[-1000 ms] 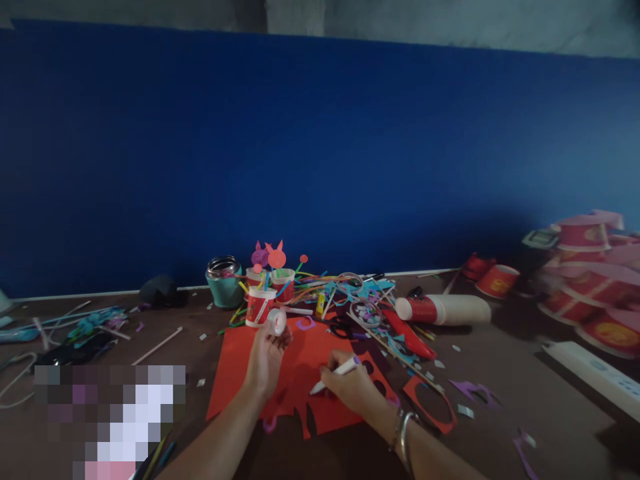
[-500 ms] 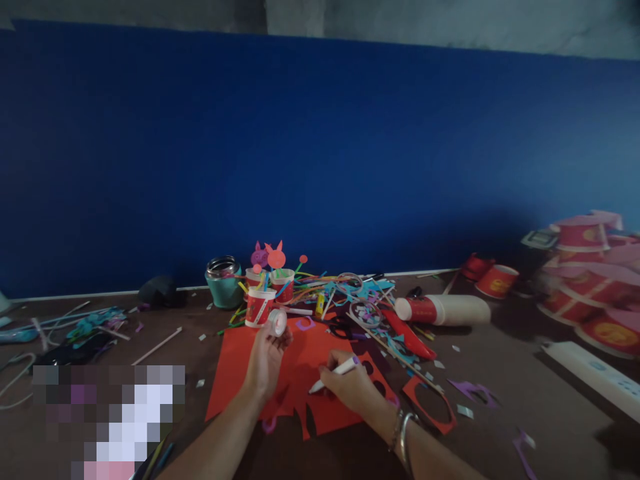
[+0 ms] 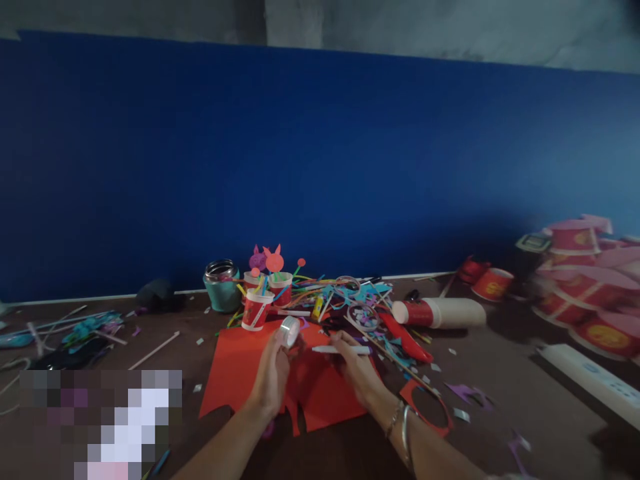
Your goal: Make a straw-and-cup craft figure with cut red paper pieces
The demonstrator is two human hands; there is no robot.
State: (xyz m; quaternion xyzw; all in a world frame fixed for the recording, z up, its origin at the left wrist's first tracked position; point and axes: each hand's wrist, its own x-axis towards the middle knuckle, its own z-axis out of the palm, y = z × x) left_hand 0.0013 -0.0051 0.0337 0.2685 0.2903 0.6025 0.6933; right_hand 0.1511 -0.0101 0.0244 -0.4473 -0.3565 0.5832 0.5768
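Observation:
My left hand (image 3: 271,373) is closed around a small whitish roll of tape (image 3: 289,331), raised over the left part of a red sheet (image 3: 233,363). In my right hand (image 3: 357,373) is a white marker (image 3: 325,349) with a purple end, its tip pointing left toward the roll and lifted off the paper. The red sheet lies flat on the table, with pieces cut out of its near edge. Just behind the left hand stands a red-and-white paper cup (image 3: 257,312) with pipe cleaners in it.
A teal metal jar (image 3: 222,290) stands beside the cups. Pipe cleaners and blue scraps (image 3: 355,293) are heaped behind the sheet. A stack of paper cups (image 3: 457,313) lies on its side to the right, with a white power strip (image 3: 590,377) farther right. A blue panel (image 3: 320,167) rises behind.
My right hand has lifted the marker off the red sheet and swung it level, farther back. My left hand has moved right with the roll and turned it, bringing the hands closer together.

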